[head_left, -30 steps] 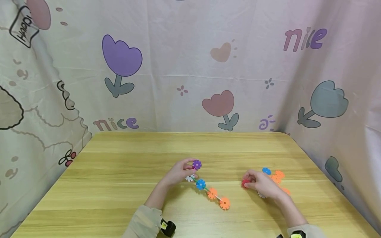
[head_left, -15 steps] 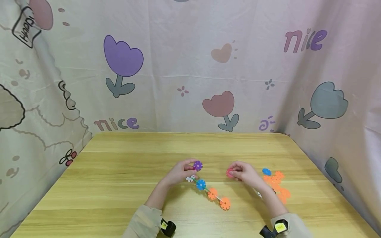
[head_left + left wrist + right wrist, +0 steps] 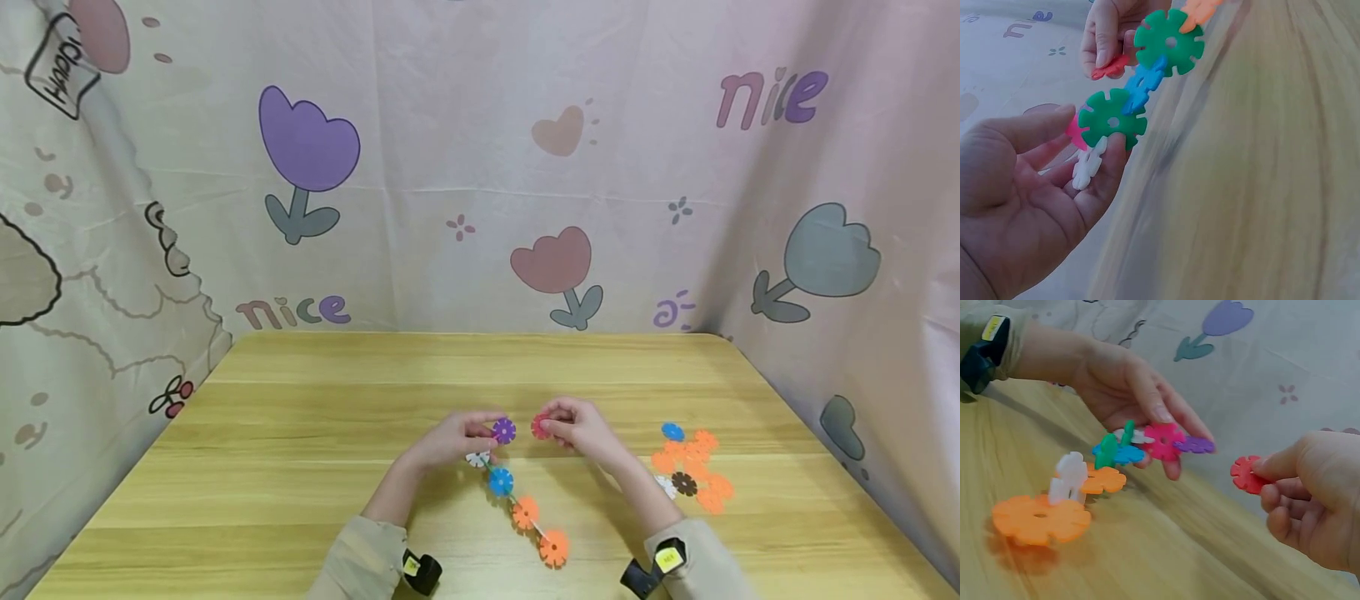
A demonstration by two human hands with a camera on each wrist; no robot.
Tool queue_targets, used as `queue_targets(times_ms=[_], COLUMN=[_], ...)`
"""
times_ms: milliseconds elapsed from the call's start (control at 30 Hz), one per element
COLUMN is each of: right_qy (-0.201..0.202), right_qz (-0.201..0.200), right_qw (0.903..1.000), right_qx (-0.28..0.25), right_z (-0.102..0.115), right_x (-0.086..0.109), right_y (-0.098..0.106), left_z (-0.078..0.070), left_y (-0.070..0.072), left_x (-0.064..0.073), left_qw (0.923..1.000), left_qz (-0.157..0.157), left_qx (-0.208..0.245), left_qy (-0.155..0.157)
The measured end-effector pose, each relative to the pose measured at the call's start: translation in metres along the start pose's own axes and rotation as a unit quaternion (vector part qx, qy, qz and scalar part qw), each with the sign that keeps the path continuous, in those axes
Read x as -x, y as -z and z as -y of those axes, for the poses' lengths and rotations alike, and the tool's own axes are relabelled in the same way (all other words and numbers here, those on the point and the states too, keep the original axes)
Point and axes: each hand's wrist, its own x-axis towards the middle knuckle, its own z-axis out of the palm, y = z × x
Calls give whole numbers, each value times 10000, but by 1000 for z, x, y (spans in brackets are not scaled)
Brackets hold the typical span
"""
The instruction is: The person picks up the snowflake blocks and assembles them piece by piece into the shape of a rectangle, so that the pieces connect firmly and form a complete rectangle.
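Note:
My left hand holds one end of a chain of notched plastic discs, pinching it near a pink disc. The purple disc sticks out at that end. From there the chain runs through a white disc, green discs, a blue disc and another white one to orange discs low over the table. My right hand pinches a red disc between thumb and fingers. A small gap separates the red disc from the purple one.
Loose discs lie to the right on the wooden table: several orange ones, a blue disc, a brown disc and a white disc. A printed curtain hangs behind the table.
My right hand has carried the red disc left from beside the loose discs to near the purple disc. The chain's orange end has swung slightly toward me and left.

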Motion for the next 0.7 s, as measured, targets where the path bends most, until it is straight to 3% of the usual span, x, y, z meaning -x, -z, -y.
queue_targets(times_ms=[200, 433, 700], right_qy=[135, 171, 230], right_qz=[21, -26, -261], right_qw=[9995, 9977, 9965], right_qx=[-300, -661, -758], right_z=[0, -7, -6], right_x=[-5, -7, -7], right_y=[-14, -16, -17], left_z=[-1, 0, 0], left_y=[2, 3, 2], left_x=[1, 1, 1], left_qw=[9996, 9993, 9995], left_qz=[208, -19, 18], left_qx=[-20, 155, 216], left_qy=[166, 344, 234])
